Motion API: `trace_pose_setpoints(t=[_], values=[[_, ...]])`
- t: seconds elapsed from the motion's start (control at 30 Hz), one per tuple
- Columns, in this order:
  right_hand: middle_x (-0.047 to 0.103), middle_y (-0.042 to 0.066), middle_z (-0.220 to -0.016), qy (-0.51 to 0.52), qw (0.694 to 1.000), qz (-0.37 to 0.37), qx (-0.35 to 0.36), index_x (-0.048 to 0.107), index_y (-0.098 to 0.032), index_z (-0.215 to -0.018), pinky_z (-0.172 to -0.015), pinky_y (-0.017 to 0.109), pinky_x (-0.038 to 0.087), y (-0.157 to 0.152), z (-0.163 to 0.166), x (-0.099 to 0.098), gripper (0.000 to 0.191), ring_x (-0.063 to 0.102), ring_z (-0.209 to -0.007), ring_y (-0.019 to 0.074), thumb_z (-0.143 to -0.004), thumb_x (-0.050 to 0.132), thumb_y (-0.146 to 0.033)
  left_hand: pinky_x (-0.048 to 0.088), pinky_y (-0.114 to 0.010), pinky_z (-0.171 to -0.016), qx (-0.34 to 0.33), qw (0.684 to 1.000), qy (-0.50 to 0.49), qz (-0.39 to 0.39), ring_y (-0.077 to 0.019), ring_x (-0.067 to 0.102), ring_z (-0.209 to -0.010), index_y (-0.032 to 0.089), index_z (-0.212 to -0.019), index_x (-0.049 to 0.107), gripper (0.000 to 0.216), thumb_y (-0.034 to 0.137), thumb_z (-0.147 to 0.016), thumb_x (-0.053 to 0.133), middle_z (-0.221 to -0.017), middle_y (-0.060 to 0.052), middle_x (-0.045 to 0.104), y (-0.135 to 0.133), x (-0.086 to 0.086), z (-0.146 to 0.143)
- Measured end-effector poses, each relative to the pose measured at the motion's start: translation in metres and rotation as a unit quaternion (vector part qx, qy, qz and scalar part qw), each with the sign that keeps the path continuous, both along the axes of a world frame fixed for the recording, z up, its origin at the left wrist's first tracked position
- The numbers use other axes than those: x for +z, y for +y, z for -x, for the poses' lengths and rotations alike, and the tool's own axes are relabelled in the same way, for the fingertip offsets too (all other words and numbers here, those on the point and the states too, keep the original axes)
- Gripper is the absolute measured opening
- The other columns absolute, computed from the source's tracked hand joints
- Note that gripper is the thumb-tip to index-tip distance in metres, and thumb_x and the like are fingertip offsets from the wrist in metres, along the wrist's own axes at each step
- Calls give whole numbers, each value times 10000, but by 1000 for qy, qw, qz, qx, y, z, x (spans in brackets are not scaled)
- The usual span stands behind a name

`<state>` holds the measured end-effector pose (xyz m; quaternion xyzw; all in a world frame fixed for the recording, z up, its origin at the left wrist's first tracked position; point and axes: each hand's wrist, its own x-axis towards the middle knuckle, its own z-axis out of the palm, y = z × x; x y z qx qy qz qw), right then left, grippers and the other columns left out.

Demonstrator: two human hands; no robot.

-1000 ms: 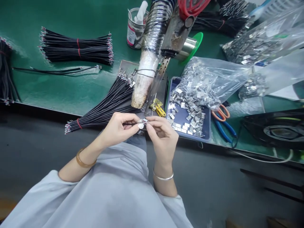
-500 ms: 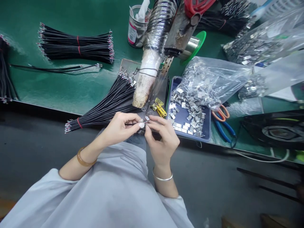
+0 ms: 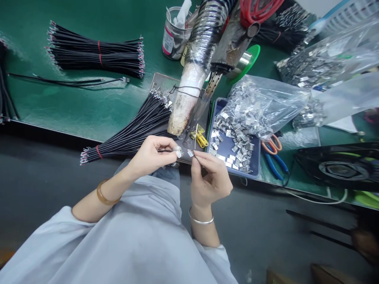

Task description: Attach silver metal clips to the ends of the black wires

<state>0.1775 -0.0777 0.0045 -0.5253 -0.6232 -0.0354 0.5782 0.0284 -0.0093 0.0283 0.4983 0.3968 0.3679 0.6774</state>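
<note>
My left hand [image 3: 156, 153] pinches a black cable whose pale stripped end [image 3: 179, 154] pokes out past the fingertips. Level with it, just to the right, my right hand [image 3: 211, 173] is closed on a small metal connector [image 3: 190, 153] at finger and thumb. A narrow gap separates connector and cable end. A thin pale wire [image 3: 196, 136] rises above the right fingers; whether they hold it too, I cannot tell. Behind the left hand lies a bundle of black cables [image 3: 130, 132], tied by a red band, its far ends on a board.
A blue tray [image 3: 256, 167] of loose connectors, partly under a plastic bag [image 3: 272, 102], is right of my hands. A wrapped duct [image 3: 183, 98] and a soldering iron [image 3: 214, 81] hang close above. Yellow clips [image 3: 200, 139], pliers [image 3: 274, 163] and another cable bundle [image 3: 118, 57] lie around.
My hands have moved apart: the right has shifted rightward with the connector, while the left stays nearly in place. The camera view has shifted slightly.
</note>
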Motion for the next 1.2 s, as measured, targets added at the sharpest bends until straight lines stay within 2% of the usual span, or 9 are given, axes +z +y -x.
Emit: trace_pose_setpoints(t=[0.13,0.2,0.33,0.5,0.7,0.9,1.2], values=[[825,15,-1003,-60,998,-10,25,728,-279,-1062,-781,333,678,-1,0,0,265,804,-859,195,-891,741,-76,330,-188,-480,-2,1000,15,-12,-73,423,-505,130,-612,698,132,248,-660,665,-518,18,549,-3,1,-1],[824,21,-1003,-32,999,15,38,710,-272,-1051,-761,325,679,0,0,-1,210,806,-872,194,-925,703,-104,332,-187,-479,-1,999,24,-26,-74,427,-507,126,-621,720,151,249,-680,656,-524,14,558,-4,2,0],[814,34,-987,54,996,65,33,666,-253,-964,-762,330,673,5,0,-2,99,803,-902,194,-960,655,-155,432,-201,-524,26,997,33,-66,-112,544,-583,126,-632,753,180,251,-713,652,-628,-33,668,-4,3,0],[827,29,-1009,-29,997,49,43,653,-269,-940,-773,333,668,9,-3,-1,156,810,-891,199,-923,689,-118,389,-193,-490,62,990,58,-111,-97,476,-549,128,-623,754,190,258,-724,659,-575,-16,605,-2,2,-2],[840,29,-995,-125,992,-3,36,645,-285,-966,-739,297,675,14,-8,1,209,818,-847,188,-921,683,-84,363,-187,-474,85,987,81,-112,-92,437,-543,133,-606,742,181,230,-718,638,-563,-8,583,-3,3,-6],[840,41,-996,-147,988,-12,49,667,-270,-966,-753,281,689,20,-12,3,197,820,-854,181,-927,689,-78,360,-184,-460,98,987,70,-106,-86,460,-526,130,-653,793,191,232,-725,648,-584,-17,633,-3,3,-8],[829,18,-1000,-162,985,-7,54,682,-277,-960,-749,292,690,19,-12,8,196,816,-863,181,-917,717,-90,366,-171,-455,113,985,51,-121,-79,485,-533,133,-645,790,167,209,-733,670,-628,-25,678,-1,8,-6]])
